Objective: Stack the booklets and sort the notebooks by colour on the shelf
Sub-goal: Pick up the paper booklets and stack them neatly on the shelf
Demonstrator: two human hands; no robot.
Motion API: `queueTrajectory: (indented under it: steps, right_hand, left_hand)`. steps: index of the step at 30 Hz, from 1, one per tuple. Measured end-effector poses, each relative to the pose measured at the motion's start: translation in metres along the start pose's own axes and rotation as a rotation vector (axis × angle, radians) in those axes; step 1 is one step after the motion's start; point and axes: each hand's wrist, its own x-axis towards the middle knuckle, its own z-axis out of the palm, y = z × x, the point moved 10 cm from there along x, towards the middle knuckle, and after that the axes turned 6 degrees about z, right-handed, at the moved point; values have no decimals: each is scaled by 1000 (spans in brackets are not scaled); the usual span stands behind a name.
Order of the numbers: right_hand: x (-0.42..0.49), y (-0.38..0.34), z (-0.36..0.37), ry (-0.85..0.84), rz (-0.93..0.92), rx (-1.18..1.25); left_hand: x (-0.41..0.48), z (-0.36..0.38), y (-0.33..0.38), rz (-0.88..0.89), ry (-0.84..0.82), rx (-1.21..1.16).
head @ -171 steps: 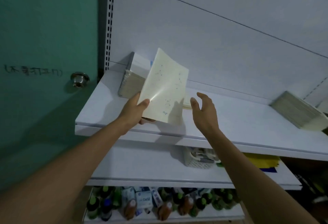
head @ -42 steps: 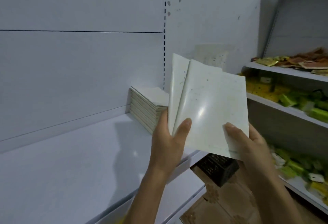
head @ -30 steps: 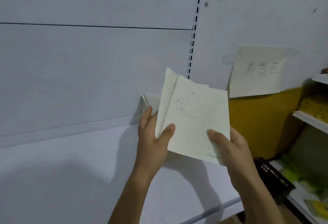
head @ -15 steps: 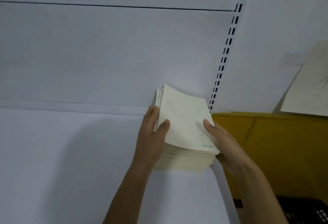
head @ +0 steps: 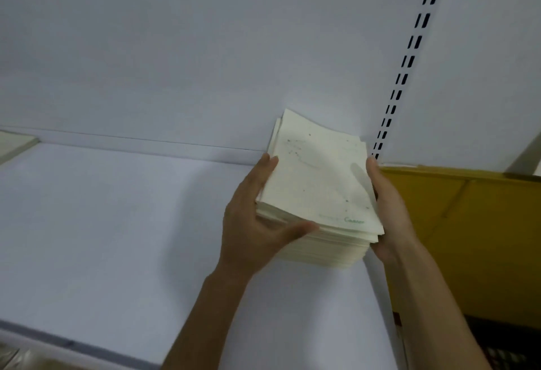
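Observation:
A thick stack of cream booklets [head: 319, 194] rests at the right end of the white shelf [head: 117, 238], near the back panel. The top booklet has small dark specks and green lettering at its near corner. My left hand [head: 254, 223] grips the stack's left side, thumb curled across the front edge. My right hand [head: 389, 211] presses flat against the stack's right side, fingers pointing to the back. A second cream stack [head: 14, 145] shows only its corner at the far left edge of the shelf.
A slotted upright [head: 407, 62] runs up the white back panel just right of the stack. A yellow board [head: 468, 238] stands beyond the shelf's right end. The shelf's front lip [head: 73, 346] crosses the lower left.
Earlier I held loose booklets in the air with both hands. They now lie on top of the right-hand stack, and both hands have slid down to clasp its sides.

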Motion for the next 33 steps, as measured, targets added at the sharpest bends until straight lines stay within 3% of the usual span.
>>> queueTrajectory:
  steps: [3, 10, 14, 19, 26, 33]
  right_hand:
    - [8, -4, -2, 40, -32, -80]
    - [17, -8, -1, 2, -44, -165]
    - [13, -9, 2, -51, -50, -108]
    - [9, -8, -1, -4, -29, -39]
    - [7, -9, -10, 91, -50, -108]
    - [2, -12, -7, 133, -37, -263]
  left_hand:
    - [-2, 0, -4, 8, 29, 136]
    - [-8, -3, -6, 4, 151, 48]
    - [-1, -6, -5, 32, 90, 27]
    - [13, -10, -9, 70, -125, -67]
    - [4, -5, -6, 108, -88, 5]
    - [-7, 7, -19, -13, -66, 23]
